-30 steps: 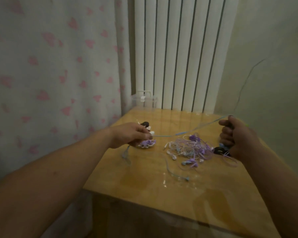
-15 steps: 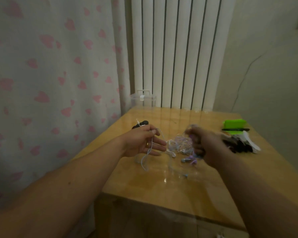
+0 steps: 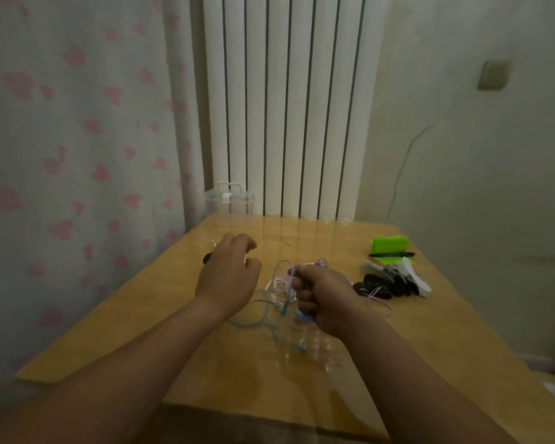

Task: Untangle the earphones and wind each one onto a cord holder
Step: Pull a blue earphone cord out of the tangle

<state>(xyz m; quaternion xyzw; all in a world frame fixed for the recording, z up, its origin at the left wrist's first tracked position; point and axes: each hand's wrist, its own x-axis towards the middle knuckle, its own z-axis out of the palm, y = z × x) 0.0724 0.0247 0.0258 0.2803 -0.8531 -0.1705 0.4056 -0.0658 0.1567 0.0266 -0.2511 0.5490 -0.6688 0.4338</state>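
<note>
**A:** Where are our hands, and where are the earphones?

**B:** Our right hand (image 3: 324,296) has its fingers curled tight around the cord of a blue earphone (image 3: 277,270). The cord loops above those fingers and trails down onto the table (image 3: 446,331). The tangle (image 3: 277,288) of white and purple earphones lies just beyond them. Our left hand (image 3: 228,277) hovers with its fingers loosely bent over a dark cord holder (image 3: 207,258). We cannot tell whether they pinch anything.

**A:** What could go wrong?

**B:** We judge that a hard pull could tighten knots or drag the tangle along. The spare cord holders (image 3: 385,285) lie well right of our fingers.

**A:** Any writing?

**B:** None that we can read.
</note>
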